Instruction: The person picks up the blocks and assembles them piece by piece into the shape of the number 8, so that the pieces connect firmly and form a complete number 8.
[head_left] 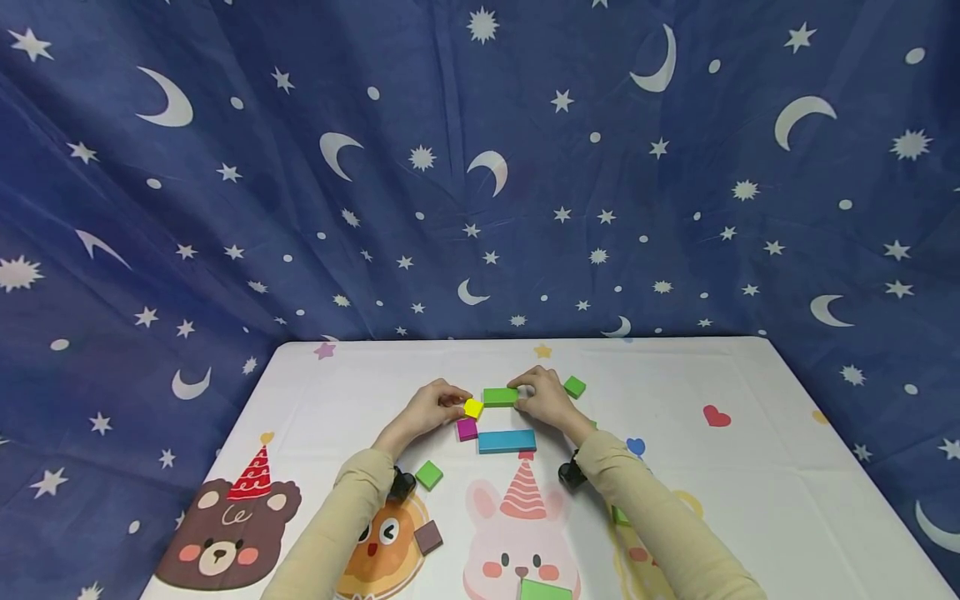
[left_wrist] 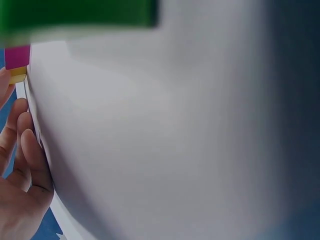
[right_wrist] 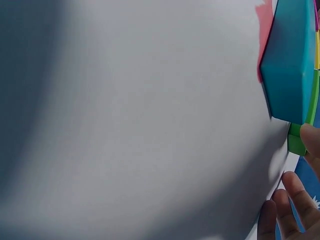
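Observation:
My left hand (head_left: 430, 408) pinches a small yellow block (head_left: 473, 408) between thumb and fingertips. Just below that block sits a magenta block (head_left: 467, 430). A longer green block (head_left: 499, 397) lies to the right of the yellow one, its right end gripped by the thumb and finger of my right hand (head_left: 546, 400). In front of both hands rests a long blue block (head_left: 507, 442). In the left wrist view, the yellow block (left_wrist: 18, 75) shows at the left edge beside a fingertip. The right wrist view catches the thumb against the green block (right_wrist: 297, 145).
Small green blocks lie at the back right (head_left: 574, 387) and near my left forearm (head_left: 430, 475). A brown block (head_left: 428, 537) and a larger green block (head_left: 546, 590) are nearer the front. Another green block (head_left: 620, 516) is partly under my right forearm. A starry blue curtain (head_left: 480, 208) hangs behind the table.

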